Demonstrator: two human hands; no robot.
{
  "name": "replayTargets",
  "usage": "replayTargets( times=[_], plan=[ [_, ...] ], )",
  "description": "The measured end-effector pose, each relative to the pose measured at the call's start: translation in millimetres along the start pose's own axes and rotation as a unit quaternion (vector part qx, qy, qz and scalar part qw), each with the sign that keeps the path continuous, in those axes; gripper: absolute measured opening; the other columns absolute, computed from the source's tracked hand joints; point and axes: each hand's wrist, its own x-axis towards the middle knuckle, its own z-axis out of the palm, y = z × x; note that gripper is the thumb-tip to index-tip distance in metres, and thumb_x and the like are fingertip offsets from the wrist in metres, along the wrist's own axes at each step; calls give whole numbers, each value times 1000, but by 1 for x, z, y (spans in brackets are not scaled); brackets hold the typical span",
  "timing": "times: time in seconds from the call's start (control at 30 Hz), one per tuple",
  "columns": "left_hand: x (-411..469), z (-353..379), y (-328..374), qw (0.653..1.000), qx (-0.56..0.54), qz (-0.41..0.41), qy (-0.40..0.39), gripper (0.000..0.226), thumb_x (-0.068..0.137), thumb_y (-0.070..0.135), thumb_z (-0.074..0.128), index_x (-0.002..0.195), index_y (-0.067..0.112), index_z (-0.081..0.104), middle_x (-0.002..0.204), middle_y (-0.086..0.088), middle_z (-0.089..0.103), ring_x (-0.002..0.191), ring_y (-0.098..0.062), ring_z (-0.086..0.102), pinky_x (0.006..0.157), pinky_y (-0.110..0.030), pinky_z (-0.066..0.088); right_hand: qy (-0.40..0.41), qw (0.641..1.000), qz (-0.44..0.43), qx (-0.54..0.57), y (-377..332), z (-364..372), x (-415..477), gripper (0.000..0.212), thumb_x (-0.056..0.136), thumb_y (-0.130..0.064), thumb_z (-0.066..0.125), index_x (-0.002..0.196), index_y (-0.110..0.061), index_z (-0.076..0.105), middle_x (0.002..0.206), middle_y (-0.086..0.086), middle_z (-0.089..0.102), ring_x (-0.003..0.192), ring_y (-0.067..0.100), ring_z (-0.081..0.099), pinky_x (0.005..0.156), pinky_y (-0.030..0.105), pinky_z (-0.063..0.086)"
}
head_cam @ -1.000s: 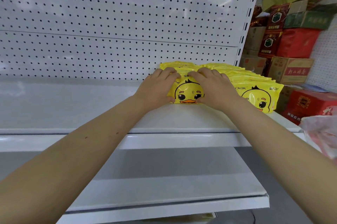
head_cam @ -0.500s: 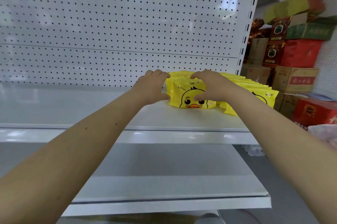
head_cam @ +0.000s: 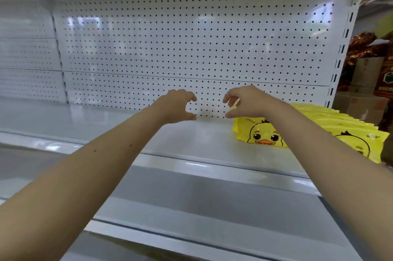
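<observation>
Currently your left hand [head_cam: 176,105] and right hand [head_cam: 246,101] hover over the white metal shelf [head_cam: 127,129], fingers loosely curved, gripping nothing. The flat yellow plastic duck-face packets [head_cam: 261,133] crowd its right end near the front edge, with broad shelf room leftward.
</observation>
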Motion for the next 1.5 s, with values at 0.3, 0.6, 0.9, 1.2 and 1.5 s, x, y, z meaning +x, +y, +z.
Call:
replayTargets(
  times=[0.3, 0.6, 0.9, 1.2, 1.5],
  plan=[
    [-79, -29, -79, 987, 30, -151, 42, 51, 85, 36, 67, 130, 20, 50, 129, 1, 54, 117, -18, 48, 100, -37, 42, -75, 982, -167, 44, -103, 57, 68, 40, 76, -32, 77, 112, -25, 61, 103, -7, 61, 92, 13, 57, 74, 27, 48],
    [-202, -68, -153, 944, 78, -317, 58, 53, 84, 38, 67, 130, 19, 50, 126, -1, 55, 113, -19, 51, 95, -31, 42, -132, 937, -310, 86, -240, 115, 84, 41, 77, -31, 76, 114, -24, 60, 105, -7, 60, 92, 13, 58, 77, 28, 49],
    [-337, -75, -210, 900, 101, -424, -9, 54, 83, 37, 68, 131, 18, 49, 128, -3, 54, 111, -21, 53, 91, -31, 44, -172, 898, -389, 112, -354, 184, 55, 43, 77, -27, 76, 116, -18, 61, 108, -1, 62, 90, 15, 55, 81, 28, 47],
    [-462, -32, -250, 857, 73, -509, -43, 55, 83, 37, 68, 131, 18, 50, 128, -2, 55, 116, -23, 51, 97, -40, 43, -256, 860, -429, 107, -441, 302, -10, 43, 77, -31, 73, 117, -21, 60, 115, 0, 61, 102, 19, 59, 88, 36, 50],
    [-569, 54, -261, 788, -26, -612, -61, 51, 85, 35, 67, 130, 18, 51, 129, -3, 55, 114, -20, 52, 91, -31, 43, -354, 828, -425, 98, -465, 424, -67, 44, 79, -32, 72, 120, -22, 59, 124, -1, 60, 112, 18, 56, 90, 33, 48]
  ],
)
